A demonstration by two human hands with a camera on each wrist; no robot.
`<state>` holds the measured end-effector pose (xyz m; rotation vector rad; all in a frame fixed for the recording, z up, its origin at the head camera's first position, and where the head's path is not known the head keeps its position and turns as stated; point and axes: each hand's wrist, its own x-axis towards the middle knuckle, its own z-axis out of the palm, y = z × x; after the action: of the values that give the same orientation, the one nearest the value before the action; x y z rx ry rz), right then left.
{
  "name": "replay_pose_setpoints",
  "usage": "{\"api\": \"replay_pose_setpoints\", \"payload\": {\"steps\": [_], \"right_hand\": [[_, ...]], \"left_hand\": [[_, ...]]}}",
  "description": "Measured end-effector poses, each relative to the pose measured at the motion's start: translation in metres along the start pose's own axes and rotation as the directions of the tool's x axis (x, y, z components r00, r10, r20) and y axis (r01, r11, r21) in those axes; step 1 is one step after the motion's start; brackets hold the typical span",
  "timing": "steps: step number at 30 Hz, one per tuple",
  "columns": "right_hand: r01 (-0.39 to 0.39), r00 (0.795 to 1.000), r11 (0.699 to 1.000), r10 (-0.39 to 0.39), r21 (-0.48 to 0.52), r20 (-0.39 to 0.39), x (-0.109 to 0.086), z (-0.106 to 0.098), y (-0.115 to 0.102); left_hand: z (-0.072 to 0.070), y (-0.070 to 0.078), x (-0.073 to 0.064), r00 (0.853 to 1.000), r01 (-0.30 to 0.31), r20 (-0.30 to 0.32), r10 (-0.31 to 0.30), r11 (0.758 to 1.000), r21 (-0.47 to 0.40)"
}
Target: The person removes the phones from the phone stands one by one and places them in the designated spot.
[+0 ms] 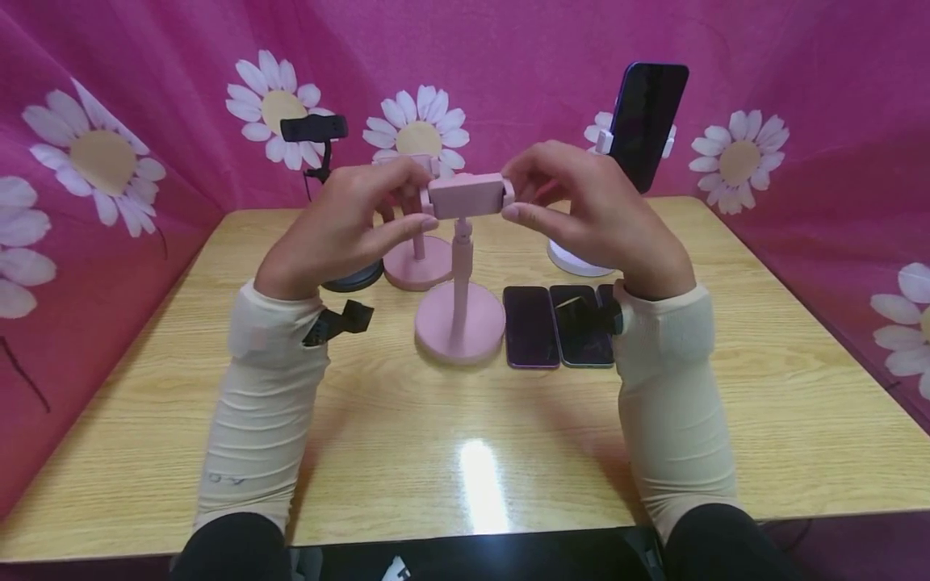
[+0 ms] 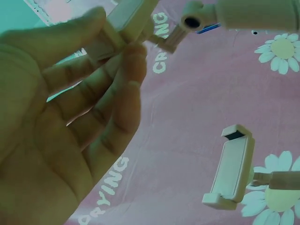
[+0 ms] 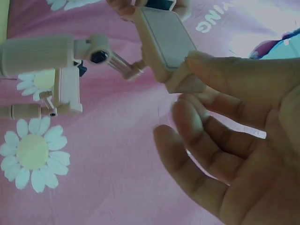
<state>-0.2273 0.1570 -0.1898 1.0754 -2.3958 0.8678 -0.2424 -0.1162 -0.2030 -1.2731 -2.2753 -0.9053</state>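
A pink phone stand (image 1: 460, 323) stands upright mid-table, its holder (image 1: 467, 197) raised on the pole and carrying no phone. My left hand (image 1: 356, 216) pinches the holder's left end between thumb and fingers. At the opposite end, my right hand (image 1: 584, 198) pinches the other clamp arm. In the left wrist view, thumb and fingertips close on the edge of the holder (image 2: 129, 21). The right wrist view has the thumb on top of the clamp arm (image 3: 185, 82), with the index finger under it and the other fingers loosely bent below.
Behind stands a second pink stand (image 1: 416, 266), partly covered by my left hand. A black stand (image 1: 314, 127) is at back left. At back right, a white stand (image 1: 577, 262) holds an upright phone (image 1: 649, 121). Several phones lie flat beside the base, including a purple-edged phone (image 1: 532, 327).
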Motion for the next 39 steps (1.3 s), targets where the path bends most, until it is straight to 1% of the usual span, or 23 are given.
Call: {"api": "replay_pose_setpoints", "payload": {"steps": [5,8,12,16,18,22,25,29,33,36,37,39], "right_hand": [[0.011,0.997,0.996,-0.018,-0.09,-0.081,-0.002,-0.001,0.003],[-0.008,0.993,0.99,-0.008,-0.14,-0.114,-0.002,-0.001,0.008],[-0.05,0.99,0.983,0.026,-0.177,-0.139,-0.001,0.001,0.016],[-0.083,0.987,0.976,0.052,-0.2,-0.155,0.0,0.003,0.026],[-0.098,0.985,0.972,0.064,-0.213,-0.163,0.001,0.004,0.032],[-0.156,0.978,0.96,0.117,-0.234,-0.172,0.003,0.005,0.042],[-0.198,0.972,0.952,0.16,-0.235,-0.171,0.004,0.005,0.048],[-0.229,0.966,0.949,0.195,-0.216,-0.169,0.006,0.006,0.055],[-0.251,0.961,0.946,0.218,-0.203,-0.172,0.008,0.006,0.062],[-0.268,0.955,0.942,0.233,-0.203,-0.181,0.009,0.006,0.067],[-0.277,0.953,0.939,0.241,-0.203,-0.184,0.009,0.006,0.068],[-0.31,0.942,0.93,0.274,-0.196,-0.192,0.01,0.005,0.07]], "left_hand": [[0.012,-0.005,0.009,0.997,0.022,-0.069,-0.023,1.0,-0.014],[0.022,-0.011,0.015,0.994,0.026,-0.108,-0.028,1.0,-0.012],[0.035,-0.021,0.023,0.987,0.009,-0.162,-0.007,1.0,0.011],[0.048,-0.031,0.031,0.979,-0.001,-0.203,0.005,1.0,0.018],[0.053,-0.035,0.035,0.977,0.005,-0.212,-0.001,1.0,0.017],[0.062,-0.042,0.043,0.973,0.025,-0.229,-0.021,1.0,0.013],[0.068,-0.047,0.048,0.97,0.053,-0.237,-0.05,0.999,0.006],[0.075,-0.054,0.055,0.968,0.096,-0.233,-0.093,0.995,0.003],[0.079,-0.058,0.059,0.967,0.111,-0.232,-0.106,0.994,0.007],[0.08,-0.058,0.063,0.966,0.122,-0.232,-0.116,0.992,0.014],[0.08,-0.058,0.065,0.965,0.133,-0.23,-0.125,0.991,0.019],[0.08,-0.056,0.07,0.961,0.177,-0.221,-0.164,0.983,0.041]]}}
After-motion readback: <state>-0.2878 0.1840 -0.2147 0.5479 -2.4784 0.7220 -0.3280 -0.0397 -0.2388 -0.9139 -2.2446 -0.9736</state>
